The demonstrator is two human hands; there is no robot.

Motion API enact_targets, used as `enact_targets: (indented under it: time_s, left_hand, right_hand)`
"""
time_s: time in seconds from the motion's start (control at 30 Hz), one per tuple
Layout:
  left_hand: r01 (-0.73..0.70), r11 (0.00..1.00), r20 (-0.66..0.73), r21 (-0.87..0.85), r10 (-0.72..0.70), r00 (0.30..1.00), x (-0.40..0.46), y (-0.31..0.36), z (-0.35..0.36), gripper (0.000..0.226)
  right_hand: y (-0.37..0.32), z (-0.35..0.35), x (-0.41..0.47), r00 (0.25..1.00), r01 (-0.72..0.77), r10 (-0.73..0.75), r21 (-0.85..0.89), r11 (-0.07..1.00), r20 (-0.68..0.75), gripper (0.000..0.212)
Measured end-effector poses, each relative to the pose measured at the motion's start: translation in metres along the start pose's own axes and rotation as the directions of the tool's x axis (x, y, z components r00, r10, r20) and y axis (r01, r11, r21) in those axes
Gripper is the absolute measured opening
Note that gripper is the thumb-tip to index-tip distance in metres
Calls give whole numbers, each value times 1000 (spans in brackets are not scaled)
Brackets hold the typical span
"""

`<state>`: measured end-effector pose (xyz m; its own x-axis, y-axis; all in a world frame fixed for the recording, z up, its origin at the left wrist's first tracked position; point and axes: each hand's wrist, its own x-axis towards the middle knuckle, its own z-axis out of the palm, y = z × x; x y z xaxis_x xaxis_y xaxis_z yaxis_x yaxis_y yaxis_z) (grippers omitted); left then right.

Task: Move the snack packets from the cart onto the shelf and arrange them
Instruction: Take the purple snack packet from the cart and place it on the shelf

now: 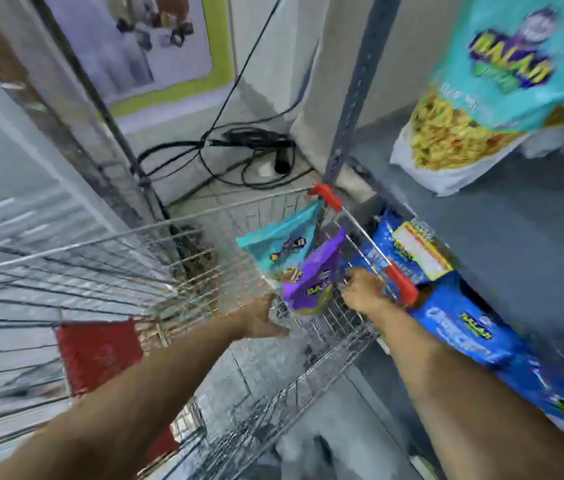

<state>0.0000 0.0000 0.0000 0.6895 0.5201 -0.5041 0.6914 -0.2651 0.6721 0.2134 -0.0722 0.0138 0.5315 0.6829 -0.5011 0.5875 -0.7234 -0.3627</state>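
The purple packet (311, 278) is being reached for in the cart (204, 216) by both hands; grips cannot be told; the top seam is best pinched.

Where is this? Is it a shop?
Probably a small shop or its stockroom. There is a wire shopping cart holding snack packets, and a metal shelf stocked with more packets of the same brand.

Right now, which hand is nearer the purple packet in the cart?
Roughly equal, left slightly nearer. The left hand is just below-left of the purple packet, near its bottom corner; the right hand is just to its right, beside the cart rim.
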Motion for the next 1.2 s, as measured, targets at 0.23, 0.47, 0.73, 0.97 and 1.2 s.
enact_targets:
  time_s: [0.23, 0.47, 0.73, 0.97, 1.2]
  left_hand:
    - [-107, 878, -336, -467, -65, 940, 32, 20, 48, 17]
    - [-136, 741, -431, -657, -222, 874, 53, 11, 41, 23]
    - [-251, 707, -499, -661, -165, 851, 1, 44, -45, 32]
    - [-346, 752, -482, -561, 43, 875, -54, 139, -87, 42]
    - [-554, 724, -365, -411, 426, 828, -68, 270, -36, 50]
  right_hand:
    - [7, 16, 49, 996, -30, -29, 598, 801, 88, 47]
    - [8, 18, 58, 984, 55, -144, 606, 794, 100, 15]
    - [-42, -40, -21, 943, 269, -310, 821, 504, -118, 13]
    - [-41, -105, -107, 874, 486, -189, 811, 325, -448, 30]
    - [53, -166, -205, 710, 646, 126, 712, 276, -693, 25]
